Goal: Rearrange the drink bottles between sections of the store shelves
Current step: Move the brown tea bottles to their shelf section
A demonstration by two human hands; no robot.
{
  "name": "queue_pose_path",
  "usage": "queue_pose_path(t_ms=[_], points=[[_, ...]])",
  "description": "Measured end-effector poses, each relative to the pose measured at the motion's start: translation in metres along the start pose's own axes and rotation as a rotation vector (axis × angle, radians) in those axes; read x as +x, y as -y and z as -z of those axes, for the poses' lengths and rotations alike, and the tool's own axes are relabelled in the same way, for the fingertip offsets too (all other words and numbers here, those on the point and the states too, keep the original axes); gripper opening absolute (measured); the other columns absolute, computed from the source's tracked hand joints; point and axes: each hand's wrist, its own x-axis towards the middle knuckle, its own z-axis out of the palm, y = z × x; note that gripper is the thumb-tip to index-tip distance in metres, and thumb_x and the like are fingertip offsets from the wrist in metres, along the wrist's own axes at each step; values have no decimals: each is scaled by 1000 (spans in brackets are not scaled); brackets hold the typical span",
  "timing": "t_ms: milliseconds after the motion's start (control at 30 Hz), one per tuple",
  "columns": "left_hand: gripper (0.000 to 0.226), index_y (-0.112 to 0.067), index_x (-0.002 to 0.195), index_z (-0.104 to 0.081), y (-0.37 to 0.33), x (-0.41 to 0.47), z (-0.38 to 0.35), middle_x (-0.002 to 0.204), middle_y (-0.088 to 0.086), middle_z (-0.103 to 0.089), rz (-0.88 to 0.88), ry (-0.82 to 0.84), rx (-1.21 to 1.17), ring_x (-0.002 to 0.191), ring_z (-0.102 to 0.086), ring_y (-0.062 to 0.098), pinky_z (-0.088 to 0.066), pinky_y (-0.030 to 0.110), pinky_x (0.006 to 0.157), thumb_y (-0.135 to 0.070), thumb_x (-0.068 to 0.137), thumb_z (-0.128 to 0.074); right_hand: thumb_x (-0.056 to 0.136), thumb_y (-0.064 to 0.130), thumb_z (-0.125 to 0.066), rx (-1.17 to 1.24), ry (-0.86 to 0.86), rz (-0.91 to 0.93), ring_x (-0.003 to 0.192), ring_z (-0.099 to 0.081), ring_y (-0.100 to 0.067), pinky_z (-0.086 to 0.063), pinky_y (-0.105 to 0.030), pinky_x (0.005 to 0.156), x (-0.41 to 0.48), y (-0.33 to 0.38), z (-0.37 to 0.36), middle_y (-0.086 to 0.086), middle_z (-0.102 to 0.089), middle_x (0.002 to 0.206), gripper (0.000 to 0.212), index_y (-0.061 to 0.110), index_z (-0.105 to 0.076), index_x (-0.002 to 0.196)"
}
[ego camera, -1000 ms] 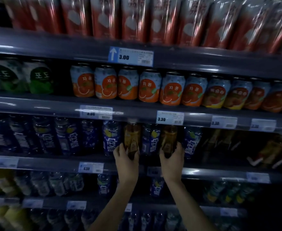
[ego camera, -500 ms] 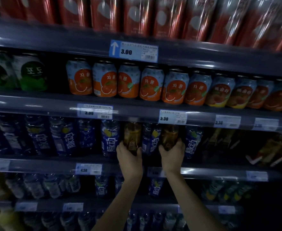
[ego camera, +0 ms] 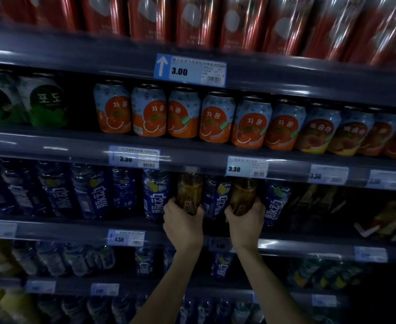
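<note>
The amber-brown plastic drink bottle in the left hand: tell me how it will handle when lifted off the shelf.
The amber-brown plastic drink bottle looks full of dark liquid, so probably heavy for its size. The left hand grips only its lower part, so it may tip. Blue-labelled bottles crowd both sides; it could knock them.

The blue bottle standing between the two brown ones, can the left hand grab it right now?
Probably not: the left hand is already wrapped around a brown bottle. The blue bottle sits close beside it, unblocked, so that hand would need freeing first.
</note>
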Motion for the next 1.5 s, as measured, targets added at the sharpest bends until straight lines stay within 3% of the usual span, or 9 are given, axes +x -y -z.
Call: queue_pose_path(t_ms=[267, 467, 567, 700, 833, 1000, 1167, 1367, 1500], points=[[82, -9, 136, -39, 0, -2, -5, 128, 7, -51, -15, -17, 28, 119, -51, 27, -43, 46, 100, -38, 72, -81, 71, 22, -82, 31, 37, 9, 114, -50, -24, -44, -31, 89, 2, -5, 1, -11, -46, 123, 76, 5, -42, 133], [74, -7, 129, -43, 1, 0, -5, 122, 9, -49, -41, 9, 74, 112, -51, 30, -50, 46, 86, -37, 72, -80, 70, 18, -82, 52, 47, -13, 111, -51, -22, -43, -27, 86, 2, -4, 1, -9, -45, 121, 73, 5, -42, 131], [76, -8, 131, -41, 0, -1, -4, 124, 7, -45, -6, 10, -4, 115, -47, 27, -49, 42, 82, -30, 70, -81, 69, 17, -81, 82, 40, -36, 107, -50, -17, -41, -25, 86, 0, -2, 2, -7, -46, 119, 71, 7, -44, 128], [77, -8, 133, -40, 7, -7, 1, 124, 6, -43, -27, 9, -138, 117, -44, 22, -42, 31, 91, -20, 69, -82, 68, 16, -80, 126, 12, -26, 104, -50, -12, -42, -25, 85, -10, -6, 5, 2, -45, 114, 68, 12, -44, 126], [66, -15, 118, -44, 11, -12, 8, 112, -1, -40, -37, 28, -277, 105, -46, 15, -43, 27, 91, -10, 65, -82, 66, 17, -81, 143, -3, -12, 101, -49, -7, -42, -22, 83, -17, -10, 10, 4, -46, 113, 69, 18, -44, 124], [63, -20, 108, -42, 10, -18, 15, 106, -3, -37, -53, 34, -277, 95, -44, 9, -42, 22, 86, -9, 63, -85, 65, 13, -81, 186, 2, -11, 104, -52, -11, -44, -25, 86, -22, -12, 14, 2, -49, 115, 70, 23, -43, 123], [61, -19, 104, -43, 9, -23, 21, 104, -2, -38, -76, 12, -301, 94, -47, 11, -42, 23, 81, -13, 61, -86, 65, 8, -80, 223, 5, 60, 107, -47, -3, -37, -11, 86, -26, -10, 18, 6, -45, 116, 74, 26, -41, 126], [59, -21, 105, -46, 5, -33, 24, 101, -9, -37, -126, 26, -315, 90, -45, 0, -38, 10, 72, -17, 60, -85, 64, 8, -81, 241, -14, 117, 110, -50, -11, -41, -12, 87, -31, -7, 27, -1, -49, 119, 76, 19, -41, 128], [64, -20, 113, -47, 0, -45, 23, 105, -9, -37, -183, 55, -294, 95, -45, 0, -38, 4, 71, -20, 62, -85, 63, 10, -82, 215, 0, 100, 111, -52, -16, -47, -29, 91, -37, -9, 38, -3, -49, 118, 77, 15, -43, 129]])
